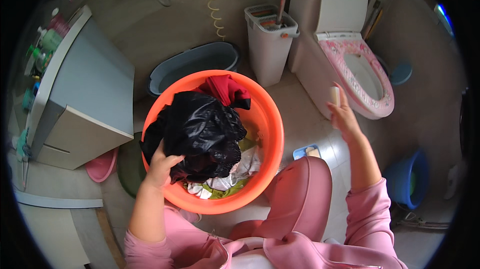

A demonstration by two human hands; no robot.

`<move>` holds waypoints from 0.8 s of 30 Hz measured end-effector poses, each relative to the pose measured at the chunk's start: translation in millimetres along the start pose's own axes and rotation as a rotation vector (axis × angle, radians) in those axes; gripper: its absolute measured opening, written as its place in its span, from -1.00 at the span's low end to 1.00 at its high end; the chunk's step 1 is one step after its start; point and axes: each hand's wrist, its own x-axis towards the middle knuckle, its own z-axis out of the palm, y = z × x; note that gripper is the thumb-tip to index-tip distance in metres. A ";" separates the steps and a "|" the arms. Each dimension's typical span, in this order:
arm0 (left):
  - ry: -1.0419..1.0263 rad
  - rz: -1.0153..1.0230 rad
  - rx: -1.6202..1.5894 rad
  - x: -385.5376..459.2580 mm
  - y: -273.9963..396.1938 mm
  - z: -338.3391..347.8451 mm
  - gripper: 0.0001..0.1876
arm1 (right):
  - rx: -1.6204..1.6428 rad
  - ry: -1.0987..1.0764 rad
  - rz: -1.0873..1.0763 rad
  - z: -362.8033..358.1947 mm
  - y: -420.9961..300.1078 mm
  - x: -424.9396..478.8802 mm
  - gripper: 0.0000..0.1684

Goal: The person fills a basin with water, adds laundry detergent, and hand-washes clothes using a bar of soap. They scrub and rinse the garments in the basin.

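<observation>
An orange plastic tub (276,130) stands on the floor in front of me, with laundry in it. My left hand (160,168) grips the near left side of a bunched, shiny black garment (200,126) heaped above the tub. Beside that lies a red cloth with black trim (225,90), against the far rim. Lower in the tub are white cloth (240,168) and olive-green cloth (227,191). Out to the right, my right hand (347,117) holds a small off-white bar (335,96), apparently soap, away from the tub.
A blue soap dish (296,153) with a pale bar rests on the floor by my knee. Behind the tub are a grey basin (165,67) and a mop bucket (264,51). The toilet (388,104) stands right, a cabinet (95,78) left, a blue bucket (407,179) lower right.
</observation>
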 end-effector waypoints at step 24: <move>-0.202 0.332 -0.336 -33.2 24.2 4.0 -0.40 | 0.763 -0.187 0.025 262.1 -27.8 -39.1 -0.52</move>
